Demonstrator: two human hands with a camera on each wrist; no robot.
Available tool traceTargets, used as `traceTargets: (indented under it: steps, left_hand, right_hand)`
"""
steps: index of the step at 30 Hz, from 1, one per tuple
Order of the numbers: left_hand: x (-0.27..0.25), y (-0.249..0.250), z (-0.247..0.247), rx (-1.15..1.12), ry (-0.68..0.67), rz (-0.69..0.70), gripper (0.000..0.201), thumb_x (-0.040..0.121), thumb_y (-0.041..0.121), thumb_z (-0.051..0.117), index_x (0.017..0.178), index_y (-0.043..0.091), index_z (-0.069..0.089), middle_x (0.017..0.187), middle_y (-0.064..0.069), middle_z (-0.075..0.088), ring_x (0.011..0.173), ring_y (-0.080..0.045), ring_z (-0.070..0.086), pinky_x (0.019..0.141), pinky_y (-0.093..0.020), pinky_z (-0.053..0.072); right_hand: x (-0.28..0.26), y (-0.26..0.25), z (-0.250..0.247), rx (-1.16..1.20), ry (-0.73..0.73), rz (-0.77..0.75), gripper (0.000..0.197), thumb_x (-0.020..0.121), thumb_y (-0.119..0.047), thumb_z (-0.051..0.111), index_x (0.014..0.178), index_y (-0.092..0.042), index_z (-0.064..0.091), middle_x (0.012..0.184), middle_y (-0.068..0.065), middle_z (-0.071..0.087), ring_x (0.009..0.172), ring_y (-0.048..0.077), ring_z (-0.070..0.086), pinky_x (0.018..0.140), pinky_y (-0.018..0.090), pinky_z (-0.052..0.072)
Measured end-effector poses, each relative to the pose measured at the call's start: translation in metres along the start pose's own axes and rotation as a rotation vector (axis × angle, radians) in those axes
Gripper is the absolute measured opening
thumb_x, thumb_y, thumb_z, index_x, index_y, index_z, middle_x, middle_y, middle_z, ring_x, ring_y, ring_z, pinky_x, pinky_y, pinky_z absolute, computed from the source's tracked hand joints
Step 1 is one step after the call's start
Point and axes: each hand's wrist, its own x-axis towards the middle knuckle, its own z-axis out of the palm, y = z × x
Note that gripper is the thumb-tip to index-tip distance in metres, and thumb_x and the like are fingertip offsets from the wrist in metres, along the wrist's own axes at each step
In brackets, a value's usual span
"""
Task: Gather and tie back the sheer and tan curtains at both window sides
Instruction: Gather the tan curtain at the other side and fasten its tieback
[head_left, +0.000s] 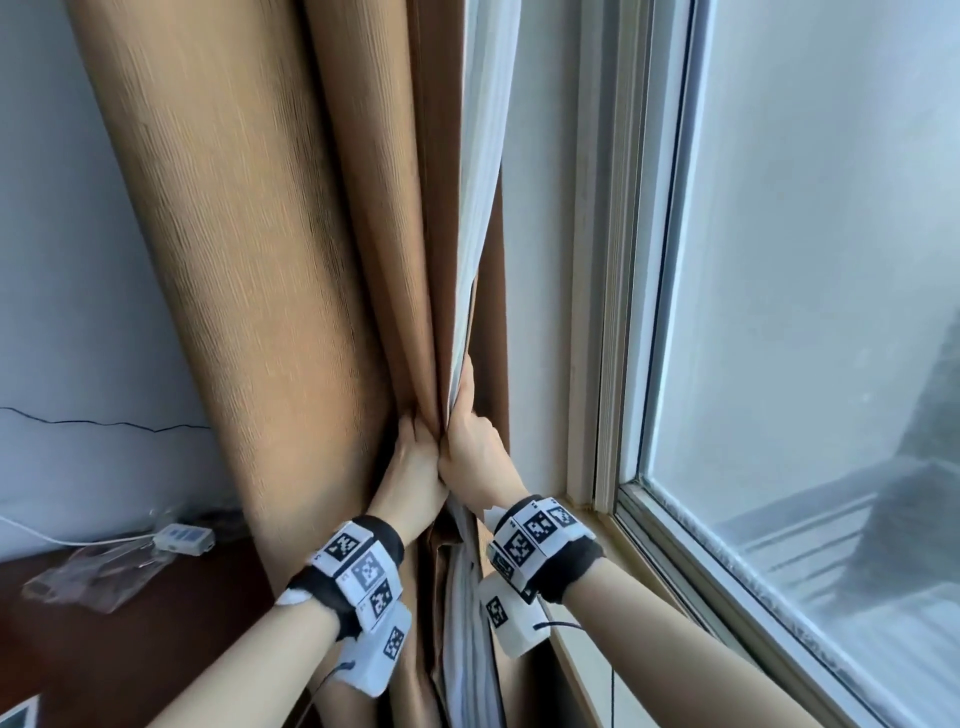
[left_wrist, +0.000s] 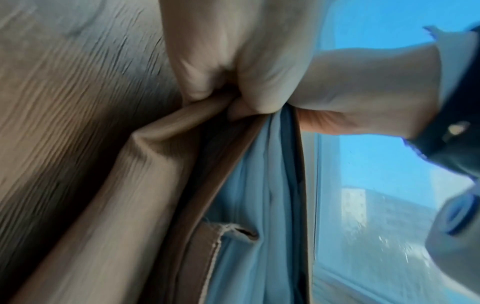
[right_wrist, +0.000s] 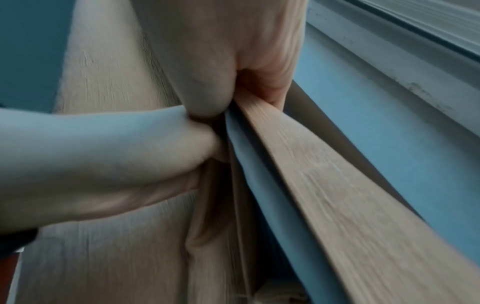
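Observation:
A tan curtain (head_left: 249, 249) hangs in broad folds at the left of the window, with a white sheer curtain (head_left: 483, 156) bunched along its right edge. My left hand (head_left: 413, 457) grips a fold of the tan curtain (left_wrist: 161, 131) from the left. My right hand (head_left: 467, 431) grips the sheer curtain together with a narrow tan fold (right_wrist: 311, 164) from the right. Both hands press against each other at waist height. The sheer curtain (left_wrist: 254, 185) falls loose below them, as does the sheer curtain (right_wrist: 259, 164) in the right wrist view. Fingertips are hidden in the cloth.
The window (head_left: 810, 312) and its frame (head_left: 618, 312) stand at the right, with a sill (head_left: 597, 525) below my right wrist. At the left are a grey wall (head_left: 67, 260), a dark wooden surface (head_left: 104, 639), a white plug adapter (head_left: 184, 538) and crumpled plastic wrap (head_left: 93, 571).

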Motion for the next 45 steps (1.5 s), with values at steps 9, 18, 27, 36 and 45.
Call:
traceTargets:
  steps: [9, 18, 27, 36, 45]
  left_hand:
    - [-0.009, -0.010, -0.025, -0.079, -0.198, -0.112, 0.046, 0.090, 0.002, 0.041, 0.132, 0.017, 0.048, 0.112, -0.014, 0.066, 0.103, -0.032, 0.063, 0.086, -0.031, 0.050]
    - [-0.004, -0.036, -0.036, -0.076, -0.180, -0.411, 0.041, 0.080, 0.008, 0.046, 0.119, 0.002, 0.056, 0.115, -0.017, 0.063, 0.102, -0.034, 0.062, 0.089, -0.033, 0.050]
    - [0.012, -0.012, 0.027, 0.151, -0.313, -0.275, 0.079, 0.085, 0.039, 0.051, 0.150, 0.007, 0.020, 0.151, -0.022, 0.031, 0.133, -0.035, 0.042, 0.107, -0.044, 0.039]
    - [0.004, -0.015, 0.002, 0.414, -0.633, -0.021, 0.086, 0.082, 0.042, 0.054, 0.151, 0.009, 0.014, 0.156, -0.018, 0.016, 0.143, -0.036, 0.016, 0.116, -0.048, 0.021]
    - [-0.024, -0.062, -0.097, 0.269, 0.692, 0.071, 0.066, 0.073, 0.020, 0.075, 0.132, 0.011, 0.046, 0.142, -0.010, 0.041, 0.130, -0.028, 0.040, 0.107, -0.040, 0.035]
  right_hand:
    - [0.000, 0.008, -0.004, 0.130, -0.009, 0.052, 0.086, 0.087, -0.003, 0.040, 0.152, -0.020, -0.013, 0.090, 0.027, 0.062, 0.078, 0.045, 0.059, 0.072, 0.045, 0.051]
    - [-0.001, 0.019, -0.007, 0.215, 0.022, 0.062, 0.090, 0.085, -0.002, 0.041, 0.151, -0.033, -0.012, 0.100, 0.026, 0.065, 0.086, 0.047, 0.060, 0.083, 0.049, 0.052]
    - [-0.009, 0.006, 0.001, 0.201, -0.015, 0.037, 0.081, 0.092, -0.010, 0.040, 0.152, -0.025, -0.012, 0.100, 0.024, 0.063, 0.086, 0.039, 0.060, 0.078, 0.036, 0.048]
    - [0.000, 0.024, 0.003, 0.151, 0.101, 0.060, 0.083, 0.084, -0.008, 0.056, 0.152, -0.015, 0.009, 0.104, 0.025, 0.065, 0.095, 0.046, 0.059, 0.077, 0.036, 0.049]
    - [0.009, 0.049, -0.014, 0.199, 0.134, 0.091, 0.067, 0.088, -0.007, 0.054, 0.148, -0.021, 0.027, 0.121, 0.018, 0.063, 0.112, 0.044, 0.054, 0.096, 0.040, 0.046]
